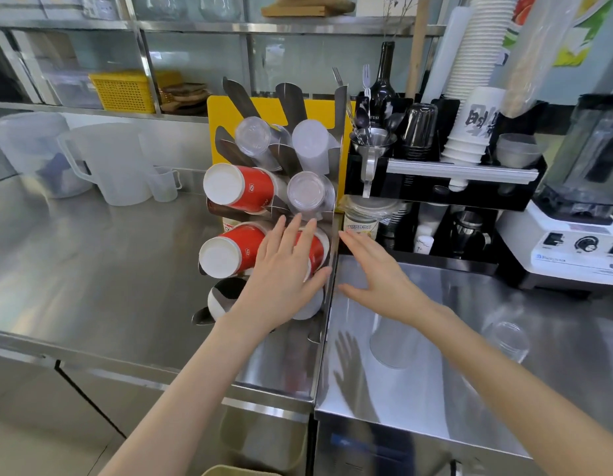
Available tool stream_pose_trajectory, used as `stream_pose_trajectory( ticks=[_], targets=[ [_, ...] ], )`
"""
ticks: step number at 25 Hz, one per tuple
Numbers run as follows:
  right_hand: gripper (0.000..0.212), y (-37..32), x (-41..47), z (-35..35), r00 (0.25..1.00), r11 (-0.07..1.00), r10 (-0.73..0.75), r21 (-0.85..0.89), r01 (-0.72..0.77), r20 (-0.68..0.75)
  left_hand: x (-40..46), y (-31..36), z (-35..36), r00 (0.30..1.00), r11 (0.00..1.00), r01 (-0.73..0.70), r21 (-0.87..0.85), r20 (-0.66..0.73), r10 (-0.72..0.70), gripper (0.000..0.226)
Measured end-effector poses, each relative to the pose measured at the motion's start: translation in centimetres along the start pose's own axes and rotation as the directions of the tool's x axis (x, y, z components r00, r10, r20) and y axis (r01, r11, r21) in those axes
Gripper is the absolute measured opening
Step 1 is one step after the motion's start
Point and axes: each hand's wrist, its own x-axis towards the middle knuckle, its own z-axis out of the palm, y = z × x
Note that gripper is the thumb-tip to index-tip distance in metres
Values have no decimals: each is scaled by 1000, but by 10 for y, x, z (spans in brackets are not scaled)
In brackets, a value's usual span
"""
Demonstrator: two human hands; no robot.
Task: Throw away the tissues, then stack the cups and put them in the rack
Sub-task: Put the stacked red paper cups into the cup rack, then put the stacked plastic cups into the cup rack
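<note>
1. Cups (241,188) lie on their sides in the rack (336,187), red ones and clear ones.
2. My left hand (284,273) is open, fingers flat on a red cup.
3. My right hand (377,273) is open, over the counter (452,372), holding nothing.

A cup rack (334,187) is set upright at the middle of the counter (102,269), with stacks of cups (239,188) lodged on their sides in its slots. To its left, two jugs (109,163) and a small measuring cup (166,184) are placed near the back wall, while an organiser (445,180) holding utensils and stacked cups is positioned just to its right, with a blender (572,214) beyond it. The left hand (284,273) is laid flat over the lower cups in the rack, and the right hand (377,273) is spread just right of the rack's side panel.
</note>
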Motion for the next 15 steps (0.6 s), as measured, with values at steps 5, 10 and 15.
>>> stream_pose_trajectory(
  ticks=[5, 10, 15],
  targets=[
    [83, 37, -32, -16, 978, 969, 203, -152, -195, 42, 13, 36, 11, 968, 977, -187, 103, 188, 166, 74],
    [92, 70, -63, -18, 902, 903, 404, -224, -366, 152, 25, 59, 50, 888, 972, -217, 86, 430, 160, 79],
    [101, 98, -78, 1, 851, 879, 475, -167, -446, 223, 32, 59, 107, 792, 991, -129, 31, 605, 84, 95]
  ],
)
